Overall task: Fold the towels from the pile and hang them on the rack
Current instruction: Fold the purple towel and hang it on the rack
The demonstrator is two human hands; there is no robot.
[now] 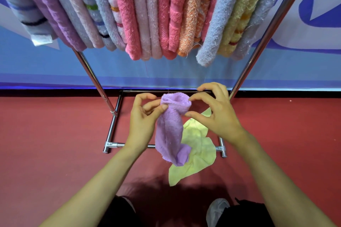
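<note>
Purple towel (168, 129) hangs bunched in front of you. Your left hand (142, 121) pinches it near the top, and your right hand (215, 114) nips its top edge between thumb and forefinger. A yellow towel (197, 151) lies on the floor (55, 134) across the rack's (96, 81) front base bar.

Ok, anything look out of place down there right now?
Yes: a yellow towel lies crumpled on the red floor at the rack base, under the purple towel being held. The hung towels look orderly.
</note>
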